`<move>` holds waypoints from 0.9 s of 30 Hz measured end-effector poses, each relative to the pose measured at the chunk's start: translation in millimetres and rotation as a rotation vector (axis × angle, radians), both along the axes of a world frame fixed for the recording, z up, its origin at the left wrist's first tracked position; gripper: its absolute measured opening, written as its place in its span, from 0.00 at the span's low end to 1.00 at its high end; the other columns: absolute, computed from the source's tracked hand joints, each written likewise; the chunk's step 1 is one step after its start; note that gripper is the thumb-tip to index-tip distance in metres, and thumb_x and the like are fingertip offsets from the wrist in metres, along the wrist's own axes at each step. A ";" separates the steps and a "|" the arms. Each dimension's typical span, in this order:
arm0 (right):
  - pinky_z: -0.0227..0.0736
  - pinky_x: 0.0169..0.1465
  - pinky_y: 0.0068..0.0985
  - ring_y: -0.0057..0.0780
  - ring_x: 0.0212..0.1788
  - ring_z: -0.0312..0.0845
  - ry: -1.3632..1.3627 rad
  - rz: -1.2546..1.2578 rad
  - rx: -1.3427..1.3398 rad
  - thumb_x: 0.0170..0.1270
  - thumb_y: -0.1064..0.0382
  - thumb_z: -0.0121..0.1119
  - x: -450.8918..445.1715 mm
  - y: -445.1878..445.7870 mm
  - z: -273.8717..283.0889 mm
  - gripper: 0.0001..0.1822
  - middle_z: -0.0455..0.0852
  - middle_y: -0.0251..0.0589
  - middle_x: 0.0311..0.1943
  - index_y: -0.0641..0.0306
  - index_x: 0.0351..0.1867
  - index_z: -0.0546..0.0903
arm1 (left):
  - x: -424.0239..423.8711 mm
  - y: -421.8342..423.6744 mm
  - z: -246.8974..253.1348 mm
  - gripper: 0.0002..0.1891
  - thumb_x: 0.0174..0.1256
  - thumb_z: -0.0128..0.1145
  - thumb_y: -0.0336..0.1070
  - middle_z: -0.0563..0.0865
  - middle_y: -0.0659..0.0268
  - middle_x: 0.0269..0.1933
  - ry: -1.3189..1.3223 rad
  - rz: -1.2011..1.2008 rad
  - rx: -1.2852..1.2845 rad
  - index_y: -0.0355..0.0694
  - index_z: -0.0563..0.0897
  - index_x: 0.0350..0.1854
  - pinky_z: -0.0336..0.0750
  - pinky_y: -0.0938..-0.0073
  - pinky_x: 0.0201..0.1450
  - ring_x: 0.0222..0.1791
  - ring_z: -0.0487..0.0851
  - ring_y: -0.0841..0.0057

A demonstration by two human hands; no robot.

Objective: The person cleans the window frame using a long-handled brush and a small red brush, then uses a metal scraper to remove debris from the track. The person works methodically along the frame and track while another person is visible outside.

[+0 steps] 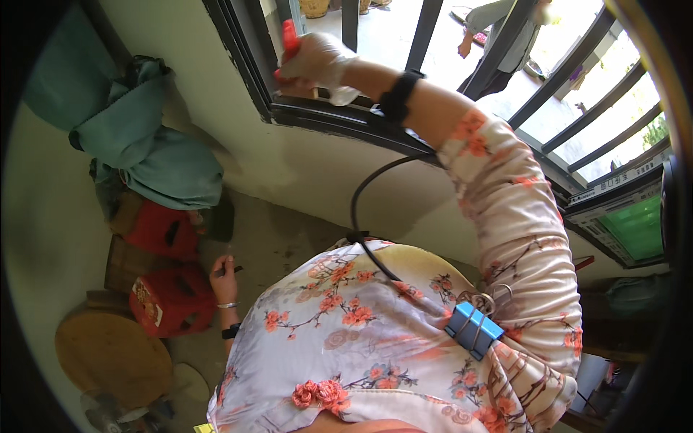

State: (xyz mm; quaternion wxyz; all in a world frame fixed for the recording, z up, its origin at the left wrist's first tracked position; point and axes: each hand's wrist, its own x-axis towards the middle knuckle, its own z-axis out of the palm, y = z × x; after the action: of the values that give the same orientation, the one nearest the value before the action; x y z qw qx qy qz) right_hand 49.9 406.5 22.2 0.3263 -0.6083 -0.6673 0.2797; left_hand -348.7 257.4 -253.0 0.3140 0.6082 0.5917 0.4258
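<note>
My right hand (319, 62), in a thin clear glove, reaches up to the lower corner of the dark window frame (335, 116). Its fingers are closed around a red object (291, 40), whose kind I cannot tell. A black band circles that forearm. Low at the left, my left hand (223, 273) is bare and holds a small dark object (236, 269) between its fingers; a bracelet and a black band are on that wrist. A black cable (354, 203) loops from near the window sill down to the patterned blouse, where a blue clip (474, 329) is fastened.
Red plastic stools (173, 300) and a round wooden board (113, 354) stand at the left, below hanging green cloth (146, 157). Dark bars (425, 32) cross the window. An open green-paned sash (633, 227) juts in at the right. Outside stands a person (501, 40).
</note>
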 end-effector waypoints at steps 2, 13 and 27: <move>0.72 0.24 0.21 0.20 0.16 0.76 0.058 -0.106 0.034 0.53 0.56 0.66 30.6 -21.0 1.5 0.12 0.82 0.35 0.17 0.63 0.26 0.82 | -3.4 3.6 -5.3 0.08 0.65 0.57 0.35 0.81 0.67 0.29 0.037 0.004 -0.019 0.33 0.80 0.34 0.71 0.78 0.37 0.31 0.75 0.83; 0.72 0.24 0.13 0.16 0.22 0.75 0.093 -0.330 0.070 0.58 0.66 0.64 196.9 -293.3 41.4 0.06 0.81 0.33 0.22 0.63 0.35 0.82 | 63.7 60.8 26.8 0.10 0.67 0.55 0.37 0.80 0.68 0.32 0.042 -0.334 -0.032 0.34 0.80 0.37 0.72 0.80 0.38 0.34 0.74 0.84; 0.72 0.31 0.21 0.18 0.24 0.72 -0.134 -0.604 0.018 0.53 0.69 0.60 216.8 -349.1 -17.7 0.02 0.79 0.30 0.19 0.64 0.28 0.81 | 116.2 83.5 36.2 0.10 0.67 0.57 0.37 0.80 0.71 0.31 0.060 -0.521 -0.050 0.34 0.80 0.37 0.70 0.81 0.40 0.34 0.74 0.85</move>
State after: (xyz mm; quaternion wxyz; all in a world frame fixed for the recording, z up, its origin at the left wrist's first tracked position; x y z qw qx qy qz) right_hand 266.8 57.4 4.5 0.3554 -0.7931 -0.4790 0.1233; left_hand -232.4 340.9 -216.8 0.4101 0.7445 0.4346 0.2978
